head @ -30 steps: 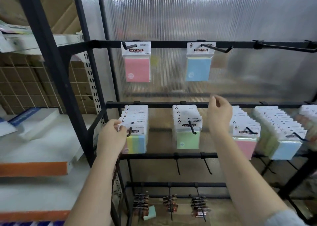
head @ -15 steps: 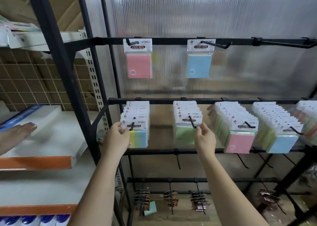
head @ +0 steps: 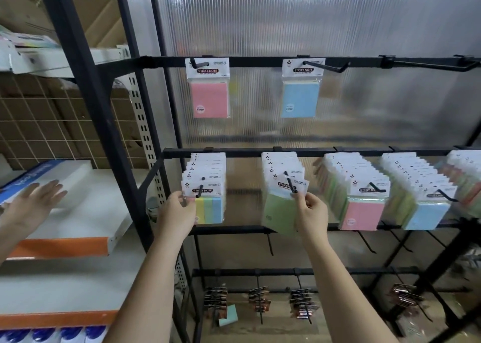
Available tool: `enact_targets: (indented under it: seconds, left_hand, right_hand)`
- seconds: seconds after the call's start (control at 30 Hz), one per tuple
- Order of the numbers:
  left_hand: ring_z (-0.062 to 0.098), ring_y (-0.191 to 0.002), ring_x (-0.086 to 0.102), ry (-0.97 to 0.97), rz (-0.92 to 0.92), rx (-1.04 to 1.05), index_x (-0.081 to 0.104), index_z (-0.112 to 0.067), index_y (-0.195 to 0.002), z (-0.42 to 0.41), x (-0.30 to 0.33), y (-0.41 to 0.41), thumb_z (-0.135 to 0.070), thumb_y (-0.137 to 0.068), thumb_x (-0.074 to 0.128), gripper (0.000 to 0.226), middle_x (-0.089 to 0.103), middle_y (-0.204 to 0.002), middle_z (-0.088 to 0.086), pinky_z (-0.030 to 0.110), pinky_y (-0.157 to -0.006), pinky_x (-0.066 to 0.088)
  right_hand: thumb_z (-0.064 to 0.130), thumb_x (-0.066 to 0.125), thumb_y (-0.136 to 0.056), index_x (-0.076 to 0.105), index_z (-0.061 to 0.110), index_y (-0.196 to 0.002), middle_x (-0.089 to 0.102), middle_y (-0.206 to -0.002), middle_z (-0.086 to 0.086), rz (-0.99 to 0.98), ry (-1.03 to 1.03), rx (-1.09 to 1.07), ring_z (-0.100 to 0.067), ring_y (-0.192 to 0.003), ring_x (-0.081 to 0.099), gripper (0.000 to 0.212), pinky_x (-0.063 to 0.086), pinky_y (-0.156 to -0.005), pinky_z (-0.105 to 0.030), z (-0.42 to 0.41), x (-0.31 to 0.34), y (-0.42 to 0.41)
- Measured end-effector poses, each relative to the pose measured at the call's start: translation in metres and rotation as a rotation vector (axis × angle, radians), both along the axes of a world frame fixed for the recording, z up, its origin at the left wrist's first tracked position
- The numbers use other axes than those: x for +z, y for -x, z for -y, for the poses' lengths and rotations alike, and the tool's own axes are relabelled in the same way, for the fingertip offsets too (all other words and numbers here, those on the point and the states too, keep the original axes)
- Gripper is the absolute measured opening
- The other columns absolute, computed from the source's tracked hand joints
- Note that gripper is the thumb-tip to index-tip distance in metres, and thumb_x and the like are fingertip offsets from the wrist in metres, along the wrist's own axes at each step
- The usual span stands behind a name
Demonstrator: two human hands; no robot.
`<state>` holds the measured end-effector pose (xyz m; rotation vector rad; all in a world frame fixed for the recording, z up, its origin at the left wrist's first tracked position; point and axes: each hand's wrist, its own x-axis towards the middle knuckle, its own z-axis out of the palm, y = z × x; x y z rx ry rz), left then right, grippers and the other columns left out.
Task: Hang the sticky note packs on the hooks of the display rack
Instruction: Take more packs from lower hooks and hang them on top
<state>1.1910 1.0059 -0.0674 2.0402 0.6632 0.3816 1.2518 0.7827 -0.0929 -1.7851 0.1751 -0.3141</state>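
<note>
Plainly these are light goods: each pack is a small pad of paper sealed in thin clear film under a stiff white header card with a punched hole, so it should weigh little, bend only at the film, and slip a bit where the plastic is glossy. The best place to take hold is the header card or the top corner just under it, which is how things stand now. The right hand (head: 311,213) pinches the upper right corner of the green pack (head: 279,209), tilted, at the front of the second hook (head: 291,183) of the middle rail (head: 247,152); the left hand (head: 175,212) has its fingers curled on the left edge of the striped pack (head: 209,208) at the tip of the first hook (head: 200,190). Whether either header hole has passed the upturned hook tip I cannot tell. At the frame's left edge another person's hand (head: 31,203) rests flat on the white shelf (head: 86,228), its arm cut off. The packs behind each front one overlap, so counts are unclear, and the dark items on the lowest rail are too blurred to name.
</note>
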Motion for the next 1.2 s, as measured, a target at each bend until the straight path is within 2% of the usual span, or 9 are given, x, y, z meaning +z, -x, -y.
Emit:
enact_targets:
  seconds: [0.1, 0.27, 0.43, 0.63, 0.8, 0.9, 1.0, 1.1, 1.2]
  left_hand:
    - [-0.002, -0.064, 0.041, -0.013, -0.024, -0.005, 0.038, -0.012, -0.140, 0.001, -0.003, -0.003, -0.022, -0.100, 0.041, 0.042, 0.053, -0.128, 0.003, 0.020, -0.053, 0.032]
    - [0.007, -0.062, 0.049, -0.038, -0.023, 0.081, 0.045, -0.011, -0.124, 0.005, -0.008, -0.007, -0.023, -0.097, 0.046, 0.029, 0.056, -0.103, 0.000, 0.024, -0.051, 0.037]
    - [0.030, -0.082, 0.066, -0.033, 0.001, 0.126, 0.045, -0.013, -0.116, 0.017, -0.018, -0.007, -0.024, -0.090, 0.050, 0.028, 0.062, -0.101, 0.003, 0.042, -0.074, 0.054]
    - [0.028, -0.075, 0.066, -0.054, 0.071, 0.187, 0.043, -0.017, -0.106, 0.026, -0.022, 0.000, -0.028, -0.090, 0.050, 0.021, 0.059, -0.091, -0.003, 0.041, -0.064, 0.056]
    - [0.026, -0.070, 0.054, 0.046, 0.104, 0.123, 0.046, -0.009, -0.091, 0.025, -0.024, -0.001, -0.034, -0.097, 0.043, 0.026, 0.053, -0.078, 0.003, 0.025, -0.047, 0.035]
    - [0.027, -0.065, 0.052, 0.089, 0.151, 0.084, 0.050, -0.005, -0.087, 0.023, -0.024, -0.001, -0.031, -0.099, 0.038, 0.031, 0.050, -0.071, 0.007, 0.023, -0.045, 0.035]
    - [0.028, -0.062, 0.045, 0.109, 0.185, 0.119, 0.045, -0.005, -0.079, 0.023, -0.021, 0.001, -0.026, -0.098, 0.036, 0.030, 0.043, -0.065, 0.007, 0.029, -0.050, 0.040]
    - [0.025, -0.056, 0.035, 0.076, 0.191, 0.164, 0.035, -0.007, -0.069, 0.028, -0.015, 0.009, -0.024, -0.098, 0.033, 0.034, 0.036, -0.059, 0.005, 0.032, -0.052, 0.025]
    - [0.022, -0.052, 0.037, 0.043, 0.215, 0.220, 0.037, -0.009, -0.068, 0.035, -0.012, 0.021, -0.024, -0.099, 0.032, 0.034, 0.040, -0.057, 0.004, 0.027, -0.049, 0.023]
  right_hand:
    - [0.024, 0.045, -0.097, 0.062, 0.013, -0.072, 0.051, -0.059, 0.003, -0.016, 0.028, -0.015, -0.013, -0.057, 0.042, 0.032, 0.029, -0.053, -0.028, 0.007, 0.005, 0.006]
    - [0.023, 0.040, -0.096, 0.046, 0.000, -0.065, 0.042, -0.057, -0.004, 0.024, 0.127, -0.083, -0.017, -0.057, 0.035, 0.039, 0.025, -0.051, -0.030, 0.011, 0.015, 0.024]
    - [0.025, 0.042, -0.095, 0.034, 0.011, -0.056, 0.034, -0.052, 0.000, 0.088, 0.147, -0.185, -0.016, -0.051, 0.029, 0.042, 0.024, -0.050, -0.029, 0.008, 0.031, 0.040]
    - [0.023, 0.044, -0.096, 0.040, 0.001, -0.057, 0.036, -0.052, -0.004, 0.181, 0.066, -0.261, -0.014, -0.051, 0.028, 0.045, 0.024, -0.049, -0.032, 0.008, 0.042, 0.049]
    - [0.023, 0.045, -0.096, 0.049, -0.010, -0.066, 0.042, -0.058, -0.009, 0.183, -0.110, -0.258, -0.014, -0.054, 0.031, 0.045, 0.026, -0.051, -0.029, 0.014, 0.045, 0.051]
    - [0.022, 0.046, -0.095, 0.044, -0.013, -0.067, 0.038, -0.061, -0.011, 0.186, -0.156, -0.267, -0.018, -0.059, 0.030, 0.044, 0.023, -0.056, -0.030, 0.016, 0.048, 0.053]
    - [0.020, 0.046, -0.094, 0.043, -0.006, -0.063, 0.034, -0.060, -0.008, 0.201, -0.171, -0.296, -0.010, -0.054, 0.028, 0.042, 0.024, -0.051, -0.028, 0.018, 0.052, 0.058]
    - [0.020, 0.046, -0.094, 0.040, 0.000, -0.061, 0.031, -0.056, -0.002, 0.216, -0.167, -0.332, -0.006, -0.045, 0.024, 0.040, 0.022, -0.047, -0.024, 0.020, 0.056, 0.065]
    - [0.020, 0.044, -0.096, 0.028, 0.010, -0.053, 0.026, -0.050, 0.002, 0.254, -0.076, -0.370, -0.007, -0.041, 0.025, 0.047, 0.020, -0.045, -0.021, 0.018, 0.060, 0.077]
